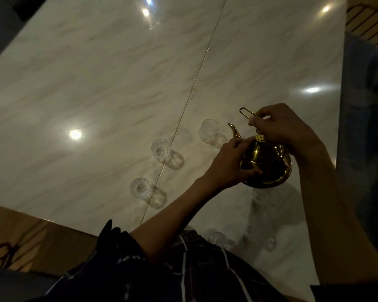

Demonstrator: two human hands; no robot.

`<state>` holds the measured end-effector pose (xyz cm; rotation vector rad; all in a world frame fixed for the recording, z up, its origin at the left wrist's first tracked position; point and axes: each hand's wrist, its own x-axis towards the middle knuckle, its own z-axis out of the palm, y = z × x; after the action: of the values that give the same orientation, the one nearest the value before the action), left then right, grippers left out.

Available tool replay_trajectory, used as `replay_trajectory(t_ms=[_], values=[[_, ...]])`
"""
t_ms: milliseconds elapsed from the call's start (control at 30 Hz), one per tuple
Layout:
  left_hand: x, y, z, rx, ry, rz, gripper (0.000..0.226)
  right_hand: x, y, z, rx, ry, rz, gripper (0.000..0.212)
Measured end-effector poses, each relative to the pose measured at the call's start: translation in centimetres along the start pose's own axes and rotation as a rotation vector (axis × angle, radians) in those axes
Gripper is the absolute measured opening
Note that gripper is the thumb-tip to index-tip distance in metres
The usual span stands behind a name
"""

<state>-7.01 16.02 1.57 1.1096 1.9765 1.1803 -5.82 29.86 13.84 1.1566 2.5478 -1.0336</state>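
The gold teapot (268, 164) is held between both hands over the marble table (96, 83). I cannot tell whether its base rests on the stone or hangs just above it. Its long axis runs from the round body up to the spout (235, 131), which points away from the person — toward the first glass (210, 127), just beyond the spout tip.

The right hand (279, 125) is above the teapot, fingers curled round the wire handle (247, 112). The left hand (229, 162) clasps the teapot's left flank, fingers and thumb wrapped on the body below the spout.

A second glass (160, 149) and a third glass (140, 187) stand left of the teapot, well apart from it. A fourth glass (266, 197) stands just on its near side. Any pour, I judge, means tipping along the spout line — right hand carrying, left steadying.
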Motion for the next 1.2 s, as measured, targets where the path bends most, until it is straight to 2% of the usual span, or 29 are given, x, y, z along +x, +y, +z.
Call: replay_trajectory(t_ms=[667, 1200], values=[[-0.2, -0.4, -0.1, 0.023, -0.023, -0.027, 0.088, 0.6, 0.9, 1.4, 0.057, 0.008, -0.037, 0.023], [-0.9, -0.7, 1.3, 0.051, 0.018, -0.04, 0.085, -0.7, 3.7, 2.2, 0.208, 0.047, -0.02, 0.016]])
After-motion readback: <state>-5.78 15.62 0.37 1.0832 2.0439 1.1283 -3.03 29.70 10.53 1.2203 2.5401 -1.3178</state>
